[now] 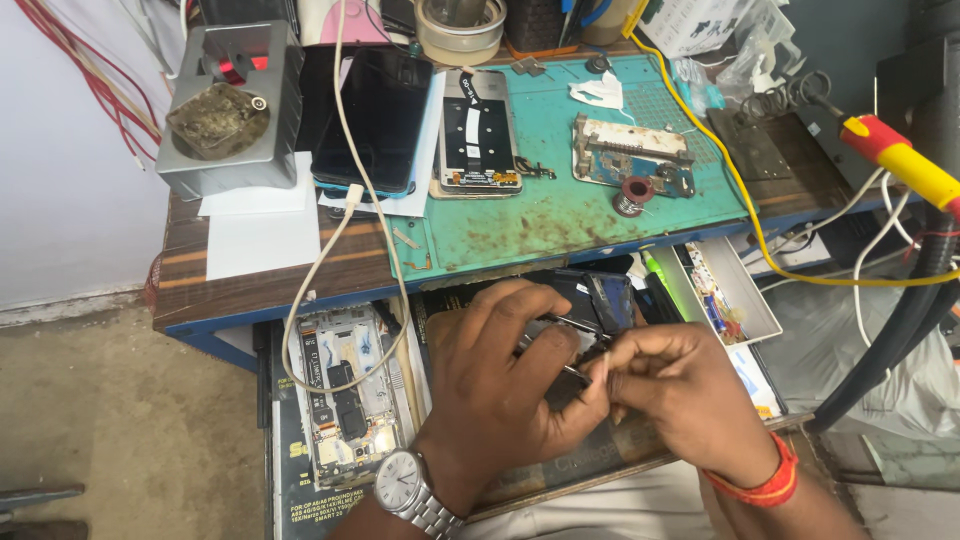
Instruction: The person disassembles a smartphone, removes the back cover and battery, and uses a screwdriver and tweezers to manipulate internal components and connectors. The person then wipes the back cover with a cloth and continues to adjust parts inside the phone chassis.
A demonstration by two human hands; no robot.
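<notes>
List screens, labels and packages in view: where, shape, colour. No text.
Dark phone: bench top left, black rectangular screen, unlit, blue edge.
Opened phone: on green mat, silver back with a white label strip.
Clear plastic bags: bench rear right, crumpled.
Black printed sheet: in drawer, white lettering.
Left hand and right hand: hold a dark phone part.

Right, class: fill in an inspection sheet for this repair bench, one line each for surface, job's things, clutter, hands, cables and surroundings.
Surface: green mat, stained, on a wooden bench.
Job's things: small dark phone part held over the open drawer.
Clutter: black phone, opened phone, circuit board, tape roll, phone frame.
Hands: left hand has a grip on the part; right hand pinches a thin tool against it.
Cables: white cable, yellow cable.
Surroundings: concrete floor.
</notes>
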